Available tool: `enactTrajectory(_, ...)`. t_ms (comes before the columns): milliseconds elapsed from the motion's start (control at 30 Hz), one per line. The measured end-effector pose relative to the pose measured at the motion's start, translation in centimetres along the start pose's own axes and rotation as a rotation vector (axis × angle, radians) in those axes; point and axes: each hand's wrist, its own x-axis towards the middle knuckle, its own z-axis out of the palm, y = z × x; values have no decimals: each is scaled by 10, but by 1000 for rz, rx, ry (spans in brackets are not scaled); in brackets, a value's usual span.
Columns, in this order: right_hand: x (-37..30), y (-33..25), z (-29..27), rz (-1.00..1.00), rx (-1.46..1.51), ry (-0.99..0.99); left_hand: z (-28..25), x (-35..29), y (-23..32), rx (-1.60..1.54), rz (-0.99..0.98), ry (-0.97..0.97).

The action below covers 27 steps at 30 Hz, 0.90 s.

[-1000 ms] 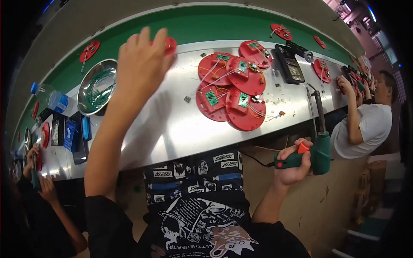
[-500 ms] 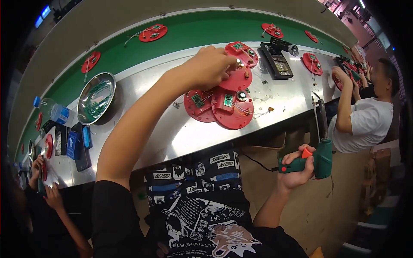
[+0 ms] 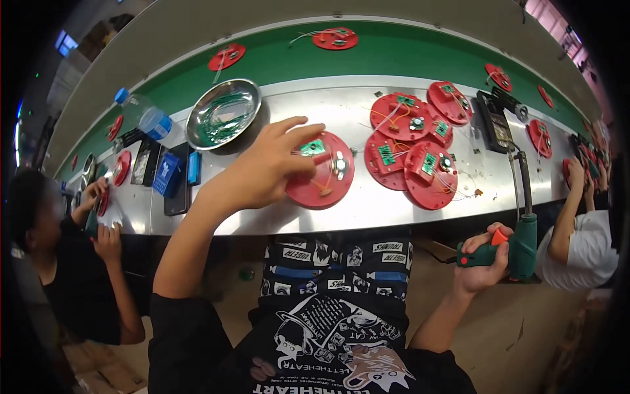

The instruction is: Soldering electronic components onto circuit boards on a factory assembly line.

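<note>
A round red plastic disc (image 3: 336, 186) with a green circuit board and a silver round part lies on the steel bench in front of me. Above its left side is my left hand (image 3: 266, 167), fingers spread and not wrapped round it; whether a fingertip touches the disc I cannot tell. My right hand (image 3: 482, 269) is closed round the handle of a green soldering gun (image 3: 525, 246) with an orange trigger. Its long metal tip points up past the bench's front edge. To the right of the single disc, several similar red discs (image 3: 430, 187) with boards and wires overlap in a pile.
A steel bowl (image 3: 256, 105) of green wires stands behind my left forearm. Left of it are a water bottle (image 3: 155, 123) and a blue box (image 3: 168, 174). A black tray (image 3: 489, 125) sits right of the pile. More discs lie on the green belt (image 3: 275, 56). Co-workers sit on both sides.
My left hand has moved left from the pile with a red disc, set it on the bench and spread its fingers. The view has turned left; the soldering gun stays in my right hand.
</note>
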Motion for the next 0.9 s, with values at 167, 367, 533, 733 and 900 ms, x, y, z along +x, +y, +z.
enactTrajectory(167, 4, 5, 22, -4, 35, -111, 10, -42, -2, -99, -261, 162)
enactTrajectory(367, -4, 14, 26, 31, 45, -260, 0, -70, 2, -384, -346, 155)
enactTrajectory(533, -7, 14, 36, 64, 24, -304, 26, -61, -8, -372, -292, 225)
enactTrajectory(733, -3, 25, 43, 63, 11, -324, 50, -49, -25, -276, -175, 351)
enactTrajectory(900, 3, 31, 43, 23, -7, -370, 35, -52, -33, -418, -215, 240)
